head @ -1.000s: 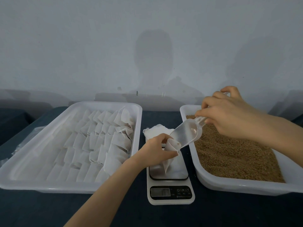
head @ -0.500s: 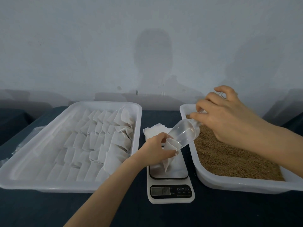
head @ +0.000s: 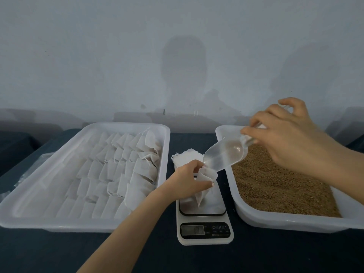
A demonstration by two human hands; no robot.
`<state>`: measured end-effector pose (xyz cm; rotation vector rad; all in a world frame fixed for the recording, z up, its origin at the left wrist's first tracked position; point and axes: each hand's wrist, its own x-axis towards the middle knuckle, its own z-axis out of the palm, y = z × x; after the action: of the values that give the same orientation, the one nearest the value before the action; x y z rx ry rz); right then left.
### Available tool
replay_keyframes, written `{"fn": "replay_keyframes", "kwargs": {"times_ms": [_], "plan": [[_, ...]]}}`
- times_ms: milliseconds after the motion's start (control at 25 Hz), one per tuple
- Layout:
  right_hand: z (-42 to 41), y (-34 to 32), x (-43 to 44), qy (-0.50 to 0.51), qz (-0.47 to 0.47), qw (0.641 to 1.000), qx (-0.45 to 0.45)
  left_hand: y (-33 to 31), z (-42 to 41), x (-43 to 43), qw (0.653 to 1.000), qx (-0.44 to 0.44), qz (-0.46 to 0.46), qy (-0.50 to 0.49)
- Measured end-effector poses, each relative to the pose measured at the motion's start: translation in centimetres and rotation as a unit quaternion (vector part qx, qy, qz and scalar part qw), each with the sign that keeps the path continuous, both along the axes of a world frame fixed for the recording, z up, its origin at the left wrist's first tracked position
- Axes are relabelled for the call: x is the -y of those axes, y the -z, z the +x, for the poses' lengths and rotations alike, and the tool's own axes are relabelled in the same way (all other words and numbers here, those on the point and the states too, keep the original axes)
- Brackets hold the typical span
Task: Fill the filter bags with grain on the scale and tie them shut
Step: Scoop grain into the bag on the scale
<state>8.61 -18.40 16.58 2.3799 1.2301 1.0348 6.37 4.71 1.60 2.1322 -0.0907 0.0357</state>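
Note:
My left hand holds a white filter bag upright on the steel plate of the small kitchen scale, pinching its mouth open. My right hand grips the handle of a clear plastic scoop, tilted down with its lip just above the bag's mouth. The scoop looks empty. Brown grain fills the white tub on the right.
A wide white tray on the left holds several rows of filled filter bags. A stack of flat empty bags lies behind the scale. Everything stands on a dark table against a pale wall.
My right hand lifted and turned the scoop, tipping it steeper over the bag's mouth, then drew it slightly back to the right. My left hand stayed put with the bag.

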Motion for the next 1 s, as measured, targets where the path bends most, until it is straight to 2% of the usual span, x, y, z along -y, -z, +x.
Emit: {"fn": "replay_keyframes", "kwargs": {"times_ms": [240, 440, 600, 760, 880, 1000], "plan": [[3.1, 0.6, 6.6, 0.065, 0.072, 0.995, 0.036, 0.2, 0.1, 0.0, 1.0, 0.002, 0.01, 0.007], [4.1, 7.1, 12.3, 0.154, 0.061, 0.985, -0.039, 0.1, 0.1, -0.1, 1.0, 0.004, 0.01, 0.007], [2.6, 10.8, 12.0, 0.147, 0.044, 0.985, -0.073, 0.1, 0.0, -0.1, 1.0, 0.005, 0.014, 0.007], [2.0, 12.1, 11.1, 0.13, 0.082, 0.979, -0.134, 0.1, -0.1, 0.0, 1.0, 0.006, 0.008, 0.006], [2.0, 12.7, 11.1, 0.148, 0.119, 0.962, -0.197, 0.0, -0.1, -0.1, 1.0, 0.011, 0.011, 0.004], [2.9, 12.8, 12.2, 0.204, 0.149, 0.926, -0.281, -0.1, -0.1, 0.0, 1.0, 0.011, 0.011, 0.007]]}}
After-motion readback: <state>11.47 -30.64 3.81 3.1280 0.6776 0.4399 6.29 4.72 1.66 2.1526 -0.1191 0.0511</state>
